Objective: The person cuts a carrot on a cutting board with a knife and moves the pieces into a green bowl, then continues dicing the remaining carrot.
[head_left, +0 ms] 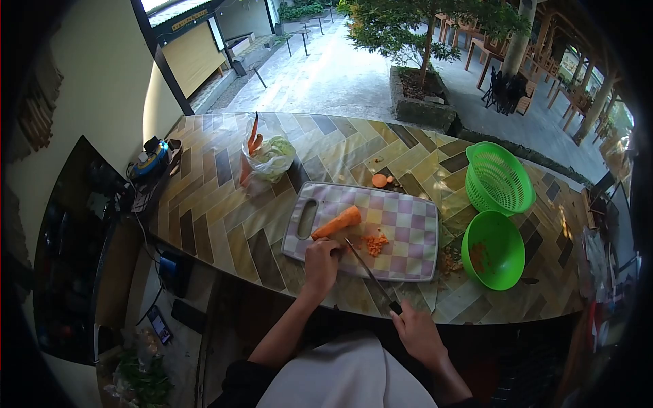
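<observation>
A checkered cutting board (408,224) lies on the tabletop in front of me. On it rest a large peeled carrot (338,222) and a small heap of diced carrot (375,245). My left hand (322,264) is at the board's near edge, just below the carrot's narrow end, its fingers curled together. Whatever they hold, if anything, is hidden. My right hand (415,330) grips the black handle of a knife (371,272). The blade slants up and left across the board, its tip close to my left fingers and left of the diced carrot.
To the right stand a green colander (500,178) and a green bowl (515,248) with orange bits inside. Carrot ends (379,180) lie beyond the board. A plastic bag (271,160) with vegetables sits at the back left. Scraps (450,262) lie beside the board.
</observation>
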The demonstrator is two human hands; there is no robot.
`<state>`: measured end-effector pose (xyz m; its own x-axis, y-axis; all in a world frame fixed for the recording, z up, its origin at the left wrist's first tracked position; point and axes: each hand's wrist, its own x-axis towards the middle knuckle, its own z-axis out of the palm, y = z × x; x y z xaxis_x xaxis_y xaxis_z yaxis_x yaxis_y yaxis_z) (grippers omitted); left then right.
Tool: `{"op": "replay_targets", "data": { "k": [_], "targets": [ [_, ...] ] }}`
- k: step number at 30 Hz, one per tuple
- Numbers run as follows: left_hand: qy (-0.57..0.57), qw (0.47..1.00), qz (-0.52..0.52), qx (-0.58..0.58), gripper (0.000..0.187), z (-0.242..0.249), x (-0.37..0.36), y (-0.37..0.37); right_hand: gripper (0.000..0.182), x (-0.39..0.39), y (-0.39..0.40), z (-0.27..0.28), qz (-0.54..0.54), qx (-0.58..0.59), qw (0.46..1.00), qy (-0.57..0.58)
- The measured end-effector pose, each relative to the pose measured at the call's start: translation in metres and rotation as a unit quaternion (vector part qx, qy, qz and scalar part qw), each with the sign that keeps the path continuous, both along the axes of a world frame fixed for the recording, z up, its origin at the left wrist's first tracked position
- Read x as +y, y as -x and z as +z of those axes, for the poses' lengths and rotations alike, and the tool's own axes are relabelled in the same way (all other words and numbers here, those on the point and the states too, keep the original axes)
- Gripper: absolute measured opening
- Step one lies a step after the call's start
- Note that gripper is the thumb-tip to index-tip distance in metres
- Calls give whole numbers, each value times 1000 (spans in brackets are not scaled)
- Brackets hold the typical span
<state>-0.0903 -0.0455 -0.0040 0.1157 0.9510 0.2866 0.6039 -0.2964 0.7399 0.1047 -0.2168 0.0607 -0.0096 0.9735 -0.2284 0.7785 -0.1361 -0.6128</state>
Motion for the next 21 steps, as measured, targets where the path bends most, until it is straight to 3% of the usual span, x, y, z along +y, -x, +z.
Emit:
{"op": "replay_targets", "data": {
  "k": [14, 21],
  "targets": [
    [-11, 1000, 11, 14, 13, 5, -8, -3, 28, 8, -6, 1, 48, -1, 997, 53],
    [-47, 999, 7, 14, 13, -1, -14, -4, 29, 11, 4, 2, 16, -33, 998, 46]
  ]
}}
